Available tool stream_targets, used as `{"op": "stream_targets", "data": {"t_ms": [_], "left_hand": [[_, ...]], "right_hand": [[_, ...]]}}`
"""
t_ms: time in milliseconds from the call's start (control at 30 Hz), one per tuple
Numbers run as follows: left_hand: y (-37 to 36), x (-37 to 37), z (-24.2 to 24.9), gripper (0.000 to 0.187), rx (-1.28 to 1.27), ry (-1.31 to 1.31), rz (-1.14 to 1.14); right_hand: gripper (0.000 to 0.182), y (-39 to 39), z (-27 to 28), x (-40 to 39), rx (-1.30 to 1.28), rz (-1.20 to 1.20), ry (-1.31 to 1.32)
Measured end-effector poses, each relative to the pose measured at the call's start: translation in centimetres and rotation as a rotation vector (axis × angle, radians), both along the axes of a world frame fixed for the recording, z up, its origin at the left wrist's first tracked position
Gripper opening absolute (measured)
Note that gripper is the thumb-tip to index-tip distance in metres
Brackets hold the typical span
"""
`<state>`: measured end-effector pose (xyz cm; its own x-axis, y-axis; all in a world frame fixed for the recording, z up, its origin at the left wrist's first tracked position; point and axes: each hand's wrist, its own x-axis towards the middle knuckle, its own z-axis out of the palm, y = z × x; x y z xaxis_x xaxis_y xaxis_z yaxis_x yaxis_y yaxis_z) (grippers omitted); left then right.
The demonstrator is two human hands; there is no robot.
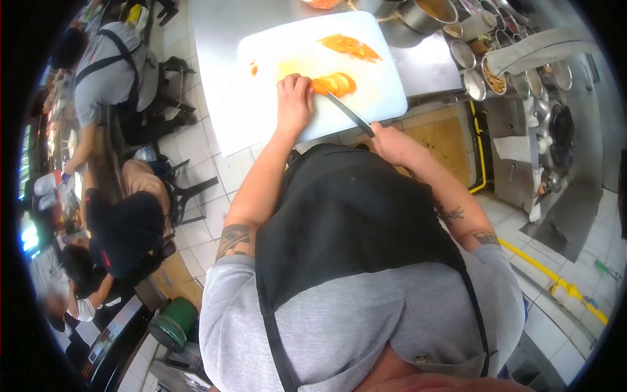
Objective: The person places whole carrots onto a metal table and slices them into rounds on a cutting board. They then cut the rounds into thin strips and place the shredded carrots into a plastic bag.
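Note:
On a white cutting board point(385, 91) lies a row of overlapping orange carrot slices point(339, 83). My left hand point(295, 101) has its fingers curled and pressed against the left end of the slices. In my right hand point(394, 145) is the handle of a kitchen knife point(351, 113), whose blade points up and left with its tip at the near side of the slices. Farther back on the board rests a pile of thin carrot strips point(351, 47). A few small orange bits point(253, 68) lie at the left of the board.
The board sits on a steel table point(219, 72). Metal pots point(428, 14) stand at its back right. Several bowls of ingredients point(494, 77) line the right side. Other people point(114, 72) work at a counter to the left. A yellow pipe point(555, 277) runs at the right.

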<state>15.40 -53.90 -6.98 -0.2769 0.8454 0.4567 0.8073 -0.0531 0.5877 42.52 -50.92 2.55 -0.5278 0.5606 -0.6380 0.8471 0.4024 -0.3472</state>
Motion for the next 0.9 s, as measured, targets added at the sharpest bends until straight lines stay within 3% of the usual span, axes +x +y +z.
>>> {"op": "stream_targets", "data": {"t_ms": [333, 900], "left_hand": [[-0.3, -0.1, 0.0, 0.031, -0.032, 0.002, 0.022], [-0.1, -0.1, 0.1, 0.031, -0.006, -0.03, 0.004]], "right_hand": [[0.023, -0.8, 5.2, -1.3, 0.164, 0.052, 0.003], [0.021, -0.5, 7.4, -0.9, 0.165, 0.092, -0.015]]}}
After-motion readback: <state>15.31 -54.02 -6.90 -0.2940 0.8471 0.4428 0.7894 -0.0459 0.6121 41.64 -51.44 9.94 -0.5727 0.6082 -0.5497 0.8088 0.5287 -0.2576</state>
